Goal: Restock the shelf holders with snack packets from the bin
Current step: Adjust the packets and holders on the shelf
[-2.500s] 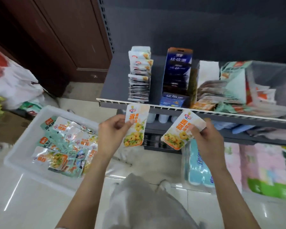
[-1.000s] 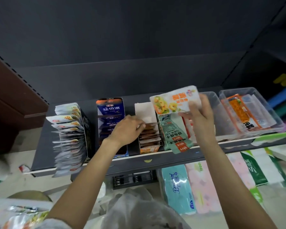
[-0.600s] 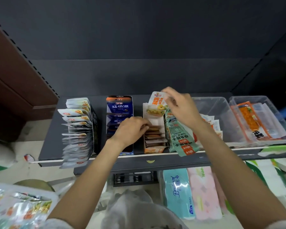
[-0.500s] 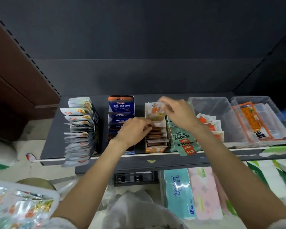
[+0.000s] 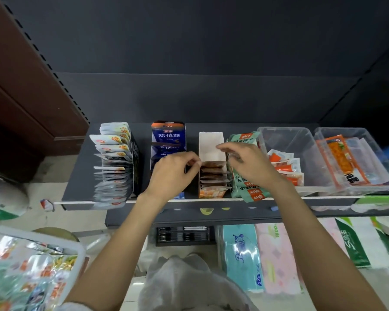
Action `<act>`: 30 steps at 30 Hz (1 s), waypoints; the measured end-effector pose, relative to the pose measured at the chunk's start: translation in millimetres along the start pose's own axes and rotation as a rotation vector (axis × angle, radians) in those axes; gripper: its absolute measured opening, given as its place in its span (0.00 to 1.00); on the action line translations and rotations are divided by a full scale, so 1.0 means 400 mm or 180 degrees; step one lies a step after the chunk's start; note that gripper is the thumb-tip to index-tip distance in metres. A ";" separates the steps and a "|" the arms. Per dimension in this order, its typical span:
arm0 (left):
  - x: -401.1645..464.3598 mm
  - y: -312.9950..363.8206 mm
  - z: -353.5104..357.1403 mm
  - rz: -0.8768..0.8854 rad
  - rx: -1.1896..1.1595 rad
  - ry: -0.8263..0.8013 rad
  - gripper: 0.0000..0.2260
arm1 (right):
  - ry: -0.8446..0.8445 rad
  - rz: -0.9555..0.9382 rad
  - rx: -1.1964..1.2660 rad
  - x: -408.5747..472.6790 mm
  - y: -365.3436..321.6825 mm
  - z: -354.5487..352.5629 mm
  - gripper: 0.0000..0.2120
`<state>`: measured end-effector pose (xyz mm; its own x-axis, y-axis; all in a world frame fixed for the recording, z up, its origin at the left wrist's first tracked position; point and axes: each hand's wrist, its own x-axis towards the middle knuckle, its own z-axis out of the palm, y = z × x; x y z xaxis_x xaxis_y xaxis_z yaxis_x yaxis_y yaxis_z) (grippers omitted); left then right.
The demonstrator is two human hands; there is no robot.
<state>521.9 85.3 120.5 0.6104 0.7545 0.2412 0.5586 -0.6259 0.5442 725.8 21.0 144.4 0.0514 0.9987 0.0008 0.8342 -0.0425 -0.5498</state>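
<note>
A white cardboard holder [image 5: 211,142] stands on the dark shelf [image 5: 81,176] with a row of snack packets [image 5: 213,176] filling its front half. My left hand [image 5: 175,173] is at the holder's left wall, thumb and forefinger pinching the corner of the rearmost packet [image 5: 212,163]. My right hand [image 5: 249,164] hovers over the holder's right side with fingers loosely curled and nothing in them. The white bin [image 5: 81,250] of loose snack packets [image 5: 32,272] sits at the lower left.
A rack of silver packets [image 5: 112,162] and a blue box [image 5: 169,135] stand left of the holder. Green packets [image 5: 245,187] and two clear tubs [image 5: 285,140] [image 5: 357,135] lie to its right. Tissue packs [image 5: 243,254] fill the lower shelf.
My right hand carried a snack packet to the white holder, slid it in behind the row and let go. My left hand stayed at the row, and its fingers now pinch the rear packet.
</note>
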 end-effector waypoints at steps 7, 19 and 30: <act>-0.254 0.010 -0.109 -0.0506 -0.0494 0.1690 0.12 | 0.1410 -0.0616 0.0702 -0.165 -0.158 0.080 0.11; -0.859 -0.334 -0.245 -0.2620 0.0174 0.0516 0.07 | -0.0977 -0.0934 0.0638 -0.262 -0.502 0.595 0.12; -1.079 -0.799 -0.352 -0.2779 0.0948 -0.1162 0.29 | -0.1931 -0.0401 -0.0398 -0.116 -0.797 1.055 0.22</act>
<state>0.9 -12.5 -44.3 0.0253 0.8987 -0.4378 0.9825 0.0586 0.1769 225.9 0.3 -32.8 -0.3414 0.8334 -0.4347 0.8733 0.1101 -0.4746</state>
